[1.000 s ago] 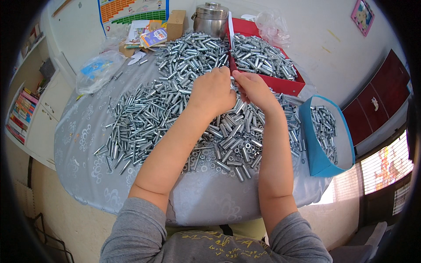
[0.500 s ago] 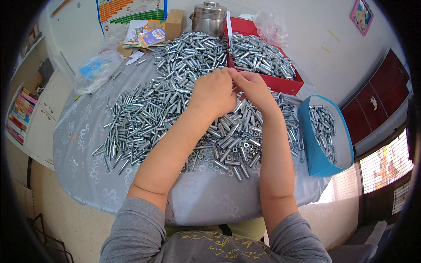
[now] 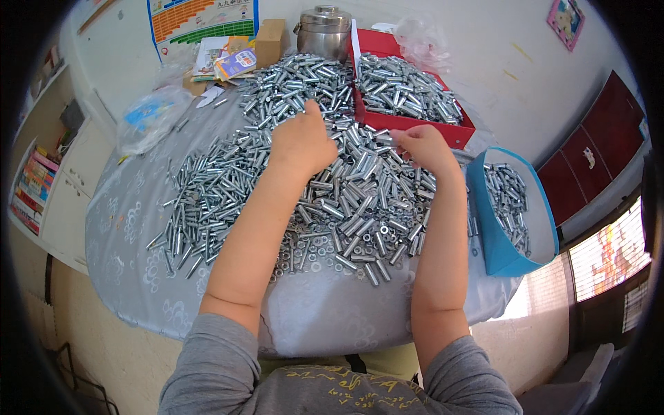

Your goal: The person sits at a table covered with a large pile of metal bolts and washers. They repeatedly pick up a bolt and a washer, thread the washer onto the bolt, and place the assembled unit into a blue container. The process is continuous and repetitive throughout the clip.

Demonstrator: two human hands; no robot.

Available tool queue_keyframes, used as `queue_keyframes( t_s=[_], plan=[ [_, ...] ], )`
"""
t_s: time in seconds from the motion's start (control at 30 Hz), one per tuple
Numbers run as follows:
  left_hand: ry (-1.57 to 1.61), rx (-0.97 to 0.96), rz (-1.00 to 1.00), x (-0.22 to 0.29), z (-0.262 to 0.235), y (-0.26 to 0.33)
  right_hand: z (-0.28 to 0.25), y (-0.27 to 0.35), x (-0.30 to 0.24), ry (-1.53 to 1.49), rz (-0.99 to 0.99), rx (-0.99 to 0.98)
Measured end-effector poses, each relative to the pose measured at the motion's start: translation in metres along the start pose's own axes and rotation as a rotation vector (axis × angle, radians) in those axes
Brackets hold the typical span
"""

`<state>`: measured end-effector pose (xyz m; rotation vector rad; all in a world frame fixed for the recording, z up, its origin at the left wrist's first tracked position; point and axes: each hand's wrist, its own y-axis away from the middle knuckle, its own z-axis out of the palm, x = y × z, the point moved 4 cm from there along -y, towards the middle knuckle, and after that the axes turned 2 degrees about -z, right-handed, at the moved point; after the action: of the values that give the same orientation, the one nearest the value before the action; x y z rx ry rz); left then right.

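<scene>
Holding the two hands apart now — brought together over the pile in both earlier frames. Having moved the left hand [image 3: 301,144] leftward, palm down above the middle of the pile, with one digit pointing toward the back and the others curled under. Cannot tell whether grasping anything there, with the underside out of sight. Having drawn the right hand [image 3: 428,149] rightward and a little nearer, in front of the red box [image 3: 458,136], with thumb and forefinger bunched close to a bright metal piece [image 3: 382,138]; cannot tell whether pinching it or merely passing over it.

Exposing, between the hands, metal sleeves [image 3: 363,200] formerly covered by the fingers. Lying as before: slim silver bolts [image 3: 207,190] heaped to the left, flat washers [image 3: 316,252] scattered along the near edge, all on the grey patterned tablecloth [image 3: 318,311]. Standing unchanged to the right, the blue fabric bin [image 3: 496,249], part-filled with more hardware — and at the back, the lidded steel pot [image 3: 324,38].
</scene>
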<state>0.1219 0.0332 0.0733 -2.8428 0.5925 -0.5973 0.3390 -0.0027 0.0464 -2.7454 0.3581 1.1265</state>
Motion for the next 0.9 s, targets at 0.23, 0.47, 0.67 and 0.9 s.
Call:
queue_keyframes(
  t_s=[0.23, 0.47, 0.67, 0.9],
  plan=[
    [-0.148, -0.113, -0.051, -0.004, 0.028, -0.003, 0.006, 0.016, -0.005, 0.217, 0.006, 0.028],
    [-0.119, 0.156, 0.201, 0.029, 0.011, 0.011, -0.12, 0.074, 0.031, 0.462, 0.046, 0.105],
    [-0.053, 0.128, 0.406, 0.088, 0.019, 0.032, -0.214, 0.116, 0.141, 0.69, 0.312, 0.106],
    [-0.054, 0.118, 0.77, 0.199, 0.066, 0.016, -0.231, 0.084, 0.234, 0.606, 0.264, -0.012]
  ],
)
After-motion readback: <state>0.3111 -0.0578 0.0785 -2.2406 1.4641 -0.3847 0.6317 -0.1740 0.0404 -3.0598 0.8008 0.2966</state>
